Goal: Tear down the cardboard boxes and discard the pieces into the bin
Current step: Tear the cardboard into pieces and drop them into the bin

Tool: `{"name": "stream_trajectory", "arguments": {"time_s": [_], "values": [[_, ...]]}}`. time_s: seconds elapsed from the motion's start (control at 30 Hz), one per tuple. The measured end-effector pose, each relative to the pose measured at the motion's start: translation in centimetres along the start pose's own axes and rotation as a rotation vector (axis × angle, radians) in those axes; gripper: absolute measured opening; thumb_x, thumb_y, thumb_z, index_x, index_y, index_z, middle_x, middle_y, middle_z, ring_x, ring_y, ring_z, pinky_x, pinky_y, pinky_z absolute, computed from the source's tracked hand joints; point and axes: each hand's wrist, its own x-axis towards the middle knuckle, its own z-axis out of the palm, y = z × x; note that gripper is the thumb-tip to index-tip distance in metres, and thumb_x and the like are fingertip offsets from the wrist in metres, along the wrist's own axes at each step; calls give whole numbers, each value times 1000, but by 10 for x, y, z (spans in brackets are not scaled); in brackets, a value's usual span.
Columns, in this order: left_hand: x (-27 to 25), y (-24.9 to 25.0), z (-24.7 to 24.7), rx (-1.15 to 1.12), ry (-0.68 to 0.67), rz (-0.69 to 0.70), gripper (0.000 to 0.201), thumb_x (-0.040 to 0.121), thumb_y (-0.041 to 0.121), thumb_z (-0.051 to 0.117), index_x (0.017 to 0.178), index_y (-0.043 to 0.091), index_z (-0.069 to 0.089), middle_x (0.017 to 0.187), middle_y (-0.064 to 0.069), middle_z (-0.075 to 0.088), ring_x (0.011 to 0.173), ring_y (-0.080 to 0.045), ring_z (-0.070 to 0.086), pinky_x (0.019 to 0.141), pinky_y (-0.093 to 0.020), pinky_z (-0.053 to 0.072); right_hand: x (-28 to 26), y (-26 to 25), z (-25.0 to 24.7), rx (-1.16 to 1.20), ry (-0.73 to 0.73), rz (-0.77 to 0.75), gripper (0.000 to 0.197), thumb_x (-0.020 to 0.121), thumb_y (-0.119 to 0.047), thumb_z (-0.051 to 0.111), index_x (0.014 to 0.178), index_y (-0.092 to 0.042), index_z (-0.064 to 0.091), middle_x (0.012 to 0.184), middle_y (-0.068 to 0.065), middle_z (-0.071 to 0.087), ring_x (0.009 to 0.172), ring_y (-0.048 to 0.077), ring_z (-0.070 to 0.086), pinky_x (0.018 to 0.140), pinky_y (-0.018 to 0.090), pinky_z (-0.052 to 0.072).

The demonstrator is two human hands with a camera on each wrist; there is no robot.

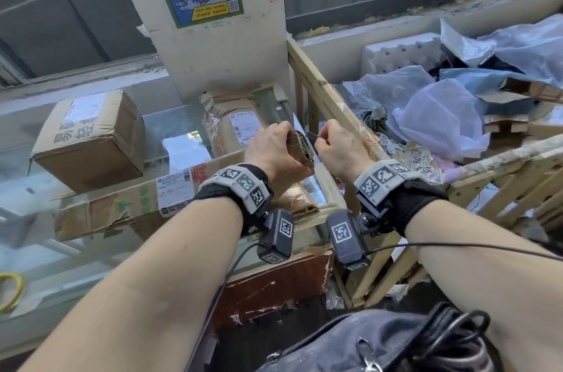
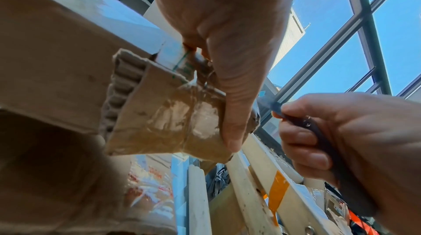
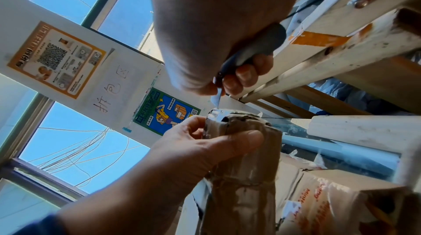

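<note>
The left hand (image 2: 218, 44), nearest the lens at the top centre of its wrist view, curls thumb and fingers round the taped end of a long cardboard box (image 2: 164, 113), held up at mid-frame of the head view beside the wooden bin (image 1: 323, 91). The right hand (image 3: 218, 40) grips a small knife (image 3: 248, 55), its blade tip at the tape. The corrugated board looks light and stiff, the tape slick; 1 firm hold just below the seam should steady it.

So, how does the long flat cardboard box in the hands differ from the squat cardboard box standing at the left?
The long flat cardboard box is narrow, torn and gripped at its taped end by the left hand, with the right hand bringing a knife blade to it. The squat cardboard box is blockier, closed, and no hand touches it. Both are brown, carry white labels and lie on the glass counter.
</note>
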Motion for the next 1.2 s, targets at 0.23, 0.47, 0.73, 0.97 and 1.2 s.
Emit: {"name": "stream_trajectory", "arguments": {"time_s": [0.23,0.47,0.73,0.97,1.2], "values": [[2,1,18,17,-20,-56,53,55,67,56,97,33,51,90,4,60,90,-20,56,85,-37,48,-3,5,14,-82,-77,2,19,100,-24,36,101,-9,49,109,16,62,100,34,56,84,41,43],[13,-15,29,-143,-278,-43,80,61,63,72,128,29,46,119,2,59,111,-19,54,101,-42,41,2,9,21,-245,-150,38,26,100,-24,32,96,-10,54,114,17,62,105,35,56,80,37,39],[8,-25,44,-75,-201,-58,70,66,76,59,121,34,50,116,7,61,108,-17,55,84,-36,30,5,11,28,-291,-124,80,28,98,-21,33,103,-8,58,114,16,62,102,35,57,75,34,37],[0,-35,57,30,-125,-11,73,62,76,62,120,33,53,120,9,61,112,-17,53,90,-36,37,5,6,36,-399,-209,46,26,97,-18,36,110,-7,57,120,16,60,108,35,56,76,34,34],[2,-36,62,6,-118,-19,75,65,75,61,125,31,52,127,7,58,118,-18,49,96,-39,33,6,5,46,-382,-249,76,26,97,-15,35,110,-5,55,121,18,59,108,36,56,75,35,35]]}}
